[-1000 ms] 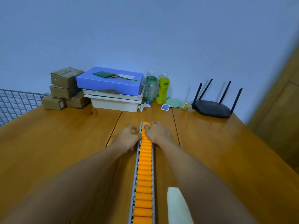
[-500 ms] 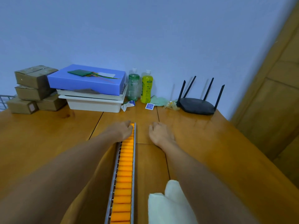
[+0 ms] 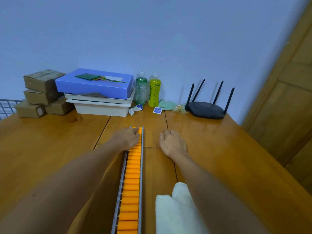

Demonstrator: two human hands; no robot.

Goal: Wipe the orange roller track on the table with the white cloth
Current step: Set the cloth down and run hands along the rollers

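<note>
- Where the wooden table (image 3: 50, 141) meets the wall at far left, a wire grid (image 3: 8, 107) shows at the edge of view.
- Brown cardboard boxes (image 3: 42, 81) are stacked beside it; the lowest left one carries a pale label too small to read.
- A blue box (image 3: 94, 85) sits on two nested white trays (image 3: 101, 107), with a green card (image 3: 86, 76) and a white slip lying on its lid; no writing is legible there.
- The left hand (image 3: 126, 138) rests palm down on the far end of the roller track (image 3: 130, 188), fingers relaxed across the orange rollers, clasping nothing.
- That track runs lengthwise down the middle of the table, from its far end under the left hand to the bottom edge of view, with orange rollers between grey metal rails.
- A crumpled wrapper (image 3: 135, 109) lies just in front of a green bottle (image 3: 141, 88) and a yellow bottle (image 3: 154, 90), both upright at the wall; their label print is too small to read.
- A small blue sachet (image 3: 157, 110) and a pale green rag (image 3: 166, 104) lie near the bottles.
- The right hand (image 3: 173, 143) lies flat on the bare table to the right of the track, apart from it, fingers loose and empty.
- The white cloth (image 3: 173, 211) lies folded on the table just right of the track, partly under the right forearm, held by neither hand.
- A black router (image 3: 206, 109) with four raised aerials stands at the wall.
- A wooden door (image 3: 287, 98) fills the right edge.
</note>
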